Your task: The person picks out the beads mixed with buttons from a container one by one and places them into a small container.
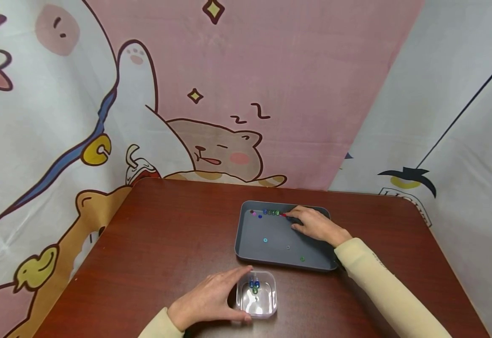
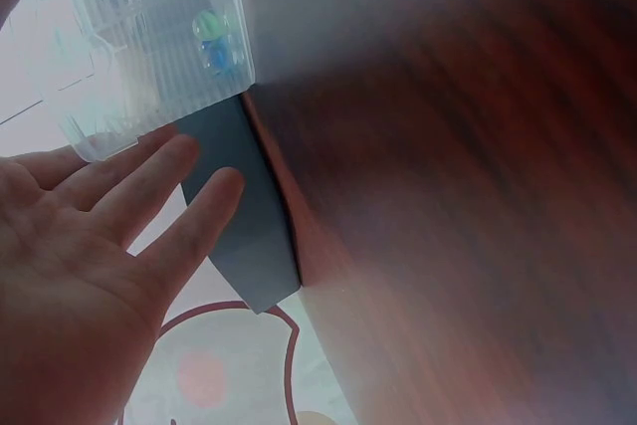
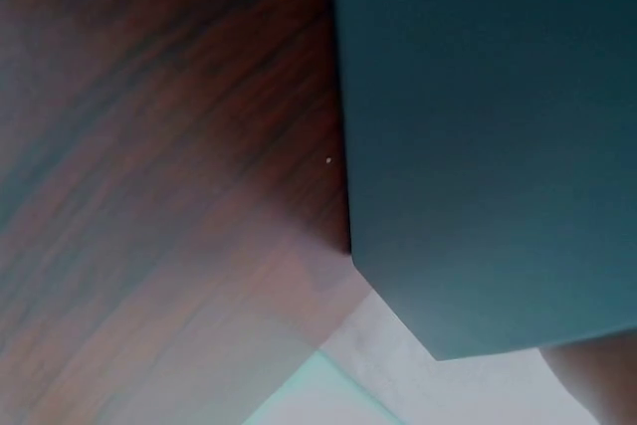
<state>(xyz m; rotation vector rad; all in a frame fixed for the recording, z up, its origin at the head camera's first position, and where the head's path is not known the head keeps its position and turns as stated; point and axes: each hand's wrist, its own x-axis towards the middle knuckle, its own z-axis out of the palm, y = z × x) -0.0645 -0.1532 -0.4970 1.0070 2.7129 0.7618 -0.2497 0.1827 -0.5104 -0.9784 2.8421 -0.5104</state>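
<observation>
My left hand (image 1: 212, 297) holds a small clear plastic box (image 1: 267, 300) by its left side, fingers at the back corner and thumb at the front. Blue and green beads (image 1: 255, 285) lie inside the box. In the left wrist view, the extended fingers (image 2: 144, 186) are against the clear box (image 2: 164, 97). My right hand (image 1: 315, 224) reaches into a grey tray (image 1: 280, 253). Its index fingertip is at a small red piece (image 1: 283, 214), whose kind and hold I cannot make out. Left of it runs a row of blue and green beads (image 1: 271, 212).
Loose beads lie in the tray: a light blue one (image 1: 265, 240), a green one (image 1: 303, 259) and several small ones at the back left corner. The brown table (image 1: 165, 234) meets a printed cloth (image 1: 296, 94) at its back edge.
</observation>
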